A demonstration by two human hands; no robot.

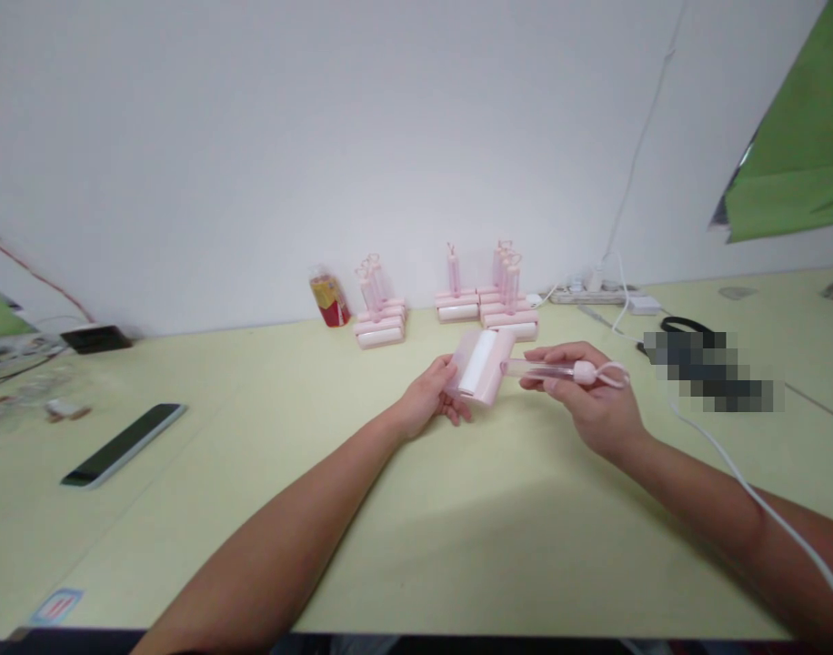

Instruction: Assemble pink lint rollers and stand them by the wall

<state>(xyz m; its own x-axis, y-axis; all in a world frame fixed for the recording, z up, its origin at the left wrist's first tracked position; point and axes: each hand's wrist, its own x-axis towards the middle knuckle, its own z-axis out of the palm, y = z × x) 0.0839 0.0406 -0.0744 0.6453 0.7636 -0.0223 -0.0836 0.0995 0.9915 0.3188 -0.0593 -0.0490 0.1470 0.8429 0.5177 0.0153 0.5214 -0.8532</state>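
Observation:
I hold a pink lint roller above the pale yellow table. My left hand is closed around the roller's pink cover, with the white roll showing on top. My right hand grips the clear handle, which ends in a pink knob with a loop cord. The roller lies roughly level between both hands.
Pink lint rollers stand in stacks by the wall, one at centre-left and others further right. A red-and-yellow can stands beside them. A phone lies at left. A power strip and white cables are at right.

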